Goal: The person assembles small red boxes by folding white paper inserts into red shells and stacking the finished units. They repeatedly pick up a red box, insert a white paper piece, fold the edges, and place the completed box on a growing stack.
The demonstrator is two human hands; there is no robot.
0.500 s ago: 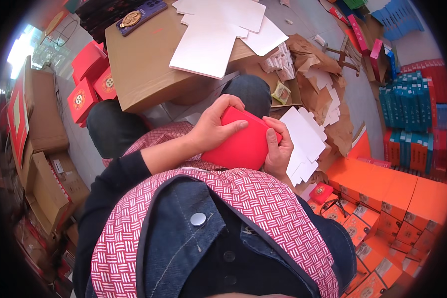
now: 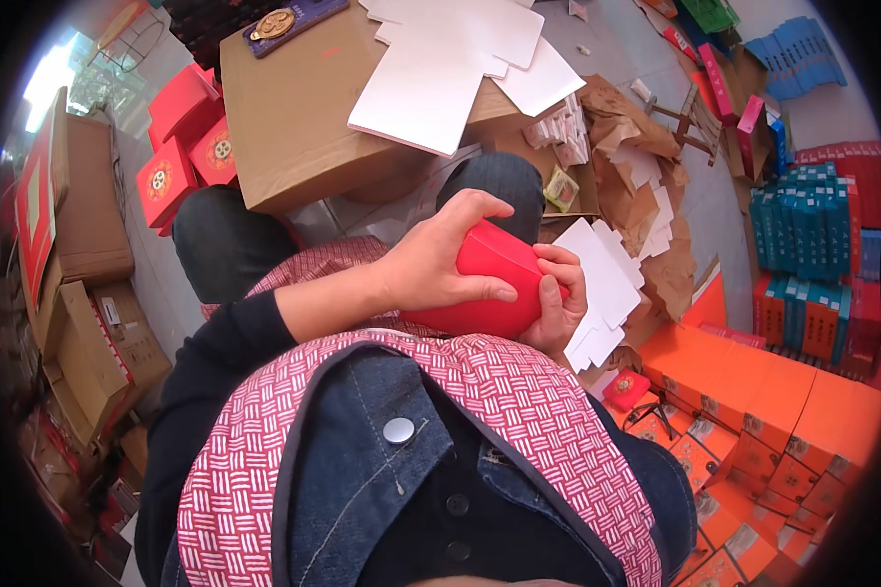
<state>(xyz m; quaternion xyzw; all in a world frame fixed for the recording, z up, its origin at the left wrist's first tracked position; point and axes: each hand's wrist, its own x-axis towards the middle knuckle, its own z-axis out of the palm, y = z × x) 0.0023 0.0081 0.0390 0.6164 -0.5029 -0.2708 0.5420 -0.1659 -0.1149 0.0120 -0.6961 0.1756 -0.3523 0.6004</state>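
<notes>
A plain red box [image 2: 499, 256] is held over my lap, tilted so that a long edge and two of its faces show. My left hand [image 2: 442, 256] is closed around its left part, with the thumb laid across the near face and the fingers over the far side. At the right end my right hand [image 2: 558, 301] grips it, fingers bent over the corner and thumb pressed on the face. The box's underside is hidden by my hands and the red-and-white patterned apron [image 2: 313, 274].
Ahead stands a big cardboard carton [image 2: 303, 117] bearing white card sheets [image 2: 440, 78] and a phone [image 2: 299, 22]. Red boxes with round emblems [image 2: 166, 181] lie left of it. White cut card [image 2: 597, 284], brown paper [image 2: 646, 196] and orange boxes [image 2: 754, 386] are at right.
The red box has tipped, so a side face and its edge now show. My left hand has shifted slightly right along it; the right-hand fingers have curled more over the corner.
</notes>
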